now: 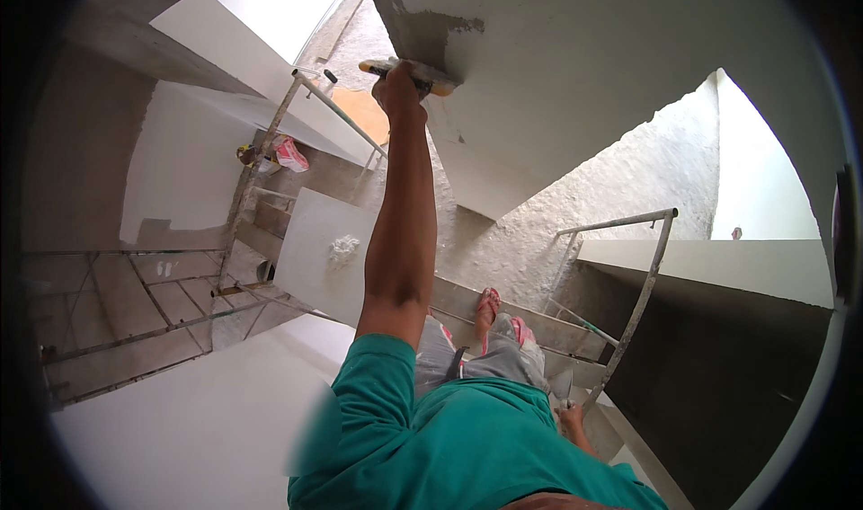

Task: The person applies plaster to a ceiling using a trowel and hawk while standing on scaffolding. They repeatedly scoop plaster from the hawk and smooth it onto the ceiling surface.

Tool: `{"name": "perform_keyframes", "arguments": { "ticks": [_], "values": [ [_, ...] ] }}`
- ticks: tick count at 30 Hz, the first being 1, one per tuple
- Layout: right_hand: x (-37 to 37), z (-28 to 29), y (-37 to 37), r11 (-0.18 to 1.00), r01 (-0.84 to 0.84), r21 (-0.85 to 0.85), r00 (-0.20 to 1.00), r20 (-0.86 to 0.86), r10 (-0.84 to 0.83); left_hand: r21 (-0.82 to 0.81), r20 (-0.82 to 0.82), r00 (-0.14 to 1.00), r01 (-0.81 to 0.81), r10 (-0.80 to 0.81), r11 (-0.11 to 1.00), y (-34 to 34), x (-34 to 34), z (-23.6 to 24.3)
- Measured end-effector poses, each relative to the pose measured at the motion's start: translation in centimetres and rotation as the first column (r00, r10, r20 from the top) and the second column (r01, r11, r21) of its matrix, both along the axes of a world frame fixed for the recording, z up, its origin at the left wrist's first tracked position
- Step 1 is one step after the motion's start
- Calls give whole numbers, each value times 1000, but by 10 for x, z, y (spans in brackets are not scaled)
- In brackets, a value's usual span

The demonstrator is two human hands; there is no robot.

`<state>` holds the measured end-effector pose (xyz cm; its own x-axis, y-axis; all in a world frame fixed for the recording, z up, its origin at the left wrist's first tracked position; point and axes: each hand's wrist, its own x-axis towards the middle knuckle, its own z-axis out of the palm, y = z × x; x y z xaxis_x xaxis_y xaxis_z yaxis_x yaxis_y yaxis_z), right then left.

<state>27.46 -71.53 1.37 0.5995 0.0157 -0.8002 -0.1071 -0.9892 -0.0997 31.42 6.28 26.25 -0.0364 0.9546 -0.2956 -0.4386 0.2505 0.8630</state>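
One metal scaffold frame (171, 327) stands at the far left, well apart from the left grip (398, 94) and lower in the view. Further right, a pink-and-white bag (289, 154) lies to the left of that grip and below it. A pale board (310, 231) sits lower again, partly covered by the left forearm, with a heap of white material (342, 251) on it. A scaffold rail (342, 115) slants just beside the left grip, on its left. The left grip, at the end of an outstretched arm, is closed around a wide-bladed tool (432, 76) with yellow ends; the blade is at the smooth pale surface (557, 88). Directly above and right of this grip, a darker grey patch (422, 38) marks that surface. Below the left grip and to its right, a sandalled foot (488, 305) rests above the grey trousers (503, 363). The right grip (571, 413), low in the view, is wrapped around the handle of a small grey blade (562, 383), which points upward from it; finger detail is too small to assess. Right of that grip rises a second scaffold post (650, 276).
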Motion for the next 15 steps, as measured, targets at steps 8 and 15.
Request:
{"name": "perform_keyframes", "arguments": {
  "ticks": [8,15],
  "values": [
    [20,-28,-24,992,70,103,997,9,-71,149,-43,998,42,-36,988,1,6,104],
    [40,-16,-7,979,30,201,999,14,-34,256,-95,987,151,-131,955,13,3,175]
  ]
}}
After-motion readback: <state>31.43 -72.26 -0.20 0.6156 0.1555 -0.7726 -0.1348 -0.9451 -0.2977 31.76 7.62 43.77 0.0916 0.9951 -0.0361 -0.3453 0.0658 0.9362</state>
